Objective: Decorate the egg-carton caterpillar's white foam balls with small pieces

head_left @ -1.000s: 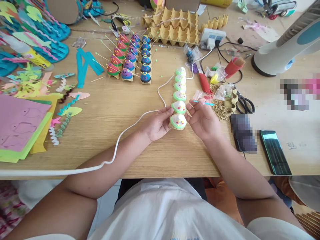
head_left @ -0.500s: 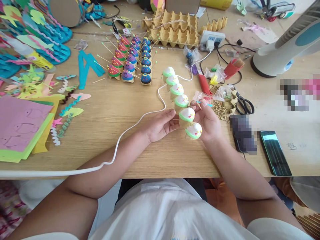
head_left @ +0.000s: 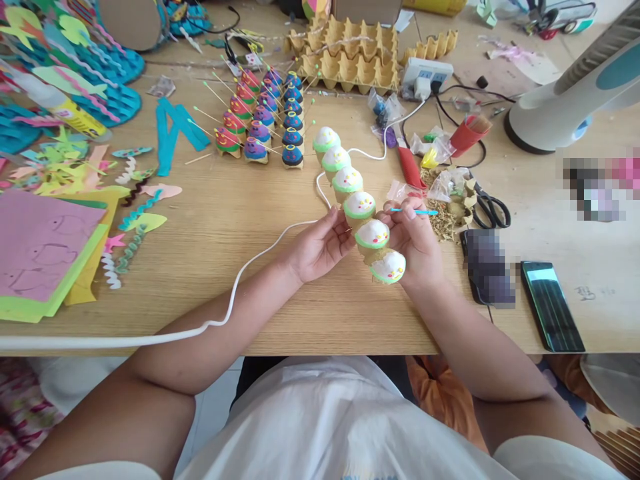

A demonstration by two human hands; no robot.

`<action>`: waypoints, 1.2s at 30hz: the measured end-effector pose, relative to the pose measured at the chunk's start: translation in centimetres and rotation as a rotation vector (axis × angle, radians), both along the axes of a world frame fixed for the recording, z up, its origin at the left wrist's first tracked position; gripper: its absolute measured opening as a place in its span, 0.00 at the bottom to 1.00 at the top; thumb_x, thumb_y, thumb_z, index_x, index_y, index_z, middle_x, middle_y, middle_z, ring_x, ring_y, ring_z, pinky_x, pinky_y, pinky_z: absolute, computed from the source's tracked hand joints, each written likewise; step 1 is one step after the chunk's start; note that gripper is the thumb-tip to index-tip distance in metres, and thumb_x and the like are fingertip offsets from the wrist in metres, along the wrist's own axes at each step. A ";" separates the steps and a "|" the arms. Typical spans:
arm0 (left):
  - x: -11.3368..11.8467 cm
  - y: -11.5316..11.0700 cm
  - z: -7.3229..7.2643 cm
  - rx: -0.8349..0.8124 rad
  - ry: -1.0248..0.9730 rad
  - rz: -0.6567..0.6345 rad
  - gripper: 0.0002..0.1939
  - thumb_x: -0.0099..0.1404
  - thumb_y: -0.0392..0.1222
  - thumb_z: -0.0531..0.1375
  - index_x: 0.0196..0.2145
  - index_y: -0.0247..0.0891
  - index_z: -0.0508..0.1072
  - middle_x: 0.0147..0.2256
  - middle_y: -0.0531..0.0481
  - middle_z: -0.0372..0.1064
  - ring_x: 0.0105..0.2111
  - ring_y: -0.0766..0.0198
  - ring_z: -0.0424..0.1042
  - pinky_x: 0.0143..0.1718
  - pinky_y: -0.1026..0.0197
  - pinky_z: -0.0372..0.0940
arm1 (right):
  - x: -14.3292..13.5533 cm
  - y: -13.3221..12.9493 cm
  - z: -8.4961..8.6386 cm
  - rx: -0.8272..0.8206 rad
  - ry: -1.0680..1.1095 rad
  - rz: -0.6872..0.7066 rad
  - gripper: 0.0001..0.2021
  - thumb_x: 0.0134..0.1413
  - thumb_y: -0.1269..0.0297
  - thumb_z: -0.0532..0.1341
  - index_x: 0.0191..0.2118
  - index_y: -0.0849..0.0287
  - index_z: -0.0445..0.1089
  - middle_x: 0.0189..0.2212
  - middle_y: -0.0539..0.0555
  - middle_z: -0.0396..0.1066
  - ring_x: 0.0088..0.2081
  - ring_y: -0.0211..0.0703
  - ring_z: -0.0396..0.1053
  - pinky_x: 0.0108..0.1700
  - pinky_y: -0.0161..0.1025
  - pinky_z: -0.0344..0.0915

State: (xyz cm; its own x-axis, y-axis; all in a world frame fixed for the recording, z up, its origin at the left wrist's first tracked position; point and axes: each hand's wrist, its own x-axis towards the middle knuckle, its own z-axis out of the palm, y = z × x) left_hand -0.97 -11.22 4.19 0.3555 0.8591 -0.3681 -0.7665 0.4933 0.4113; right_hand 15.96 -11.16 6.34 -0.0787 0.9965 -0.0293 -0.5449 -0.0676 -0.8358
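A strip of egg-carton cups (head_left: pixel 359 205) with white domed tops, light green rims and small red and yellow dots slants away from me above the table. My left hand (head_left: pixel 325 245) is closed on the strip's left side, thumb on top and fingers partly beneath it. On the other side, my right hand (head_left: pixel 417 237) pinches a thin blue stick (head_left: pixel 423 212) between thumb and fingers. Its curled fingers lie close against the strip; whether they also grip it is hidden behind the cups.
Three painted egg-carton strips, red (head_left: pixel 233 121), purple (head_left: pixel 259 130) and blue (head_left: pixel 293 137), stand beyond. A white cable (head_left: pixel 250 263) crosses my left forearm. Coloured paper (head_left: pixel 45 247) lies left; scissors (head_left: pixel 493 208), a phone (head_left: pixel 553 307) and a fan base (head_left: pixel 543 120) are right.
The strip has tilted, its far end shifting left and its tops turning more toward me. The blue stick in my right hand has swung round to point right.
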 end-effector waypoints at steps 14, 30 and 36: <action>-0.6 0.3 -0.1 -0.039 0.092 -0.034 0.20 0.83 0.51 0.51 0.44 0.42 0.81 0.36 0.52 0.81 0.34 0.64 0.81 0.39 0.62 0.71 | 1.6 1.2 -0.4 -0.126 -0.040 0.157 0.21 0.48 0.49 0.79 0.34 0.48 0.68 0.41 0.44 0.79 0.47 0.42 0.79 0.49 0.44 0.77; -0.5 0.0 -0.1 -0.115 0.049 -0.233 0.16 0.81 0.46 0.54 0.47 0.40 0.81 0.29 0.53 0.78 0.25 0.64 0.75 0.34 0.61 0.69 | 0.4 1.2 -1.8 0.028 -0.164 0.073 0.15 0.51 0.52 0.79 0.33 0.49 0.74 0.41 0.46 0.79 0.46 0.39 0.75 0.51 0.40 0.75; -0.4 0.1 -1.0 -0.144 0.040 -0.136 0.18 0.82 0.50 0.53 0.45 0.39 0.80 0.33 0.51 0.80 0.27 0.64 0.77 0.35 0.61 0.71 | 0.5 1.4 -2.1 0.044 -0.203 0.076 0.16 0.50 0.50 0.79 0.33 0.49 0.74 0.41 0.47 0.78 0.45 0.40 0.74 0.51 0.41 0.75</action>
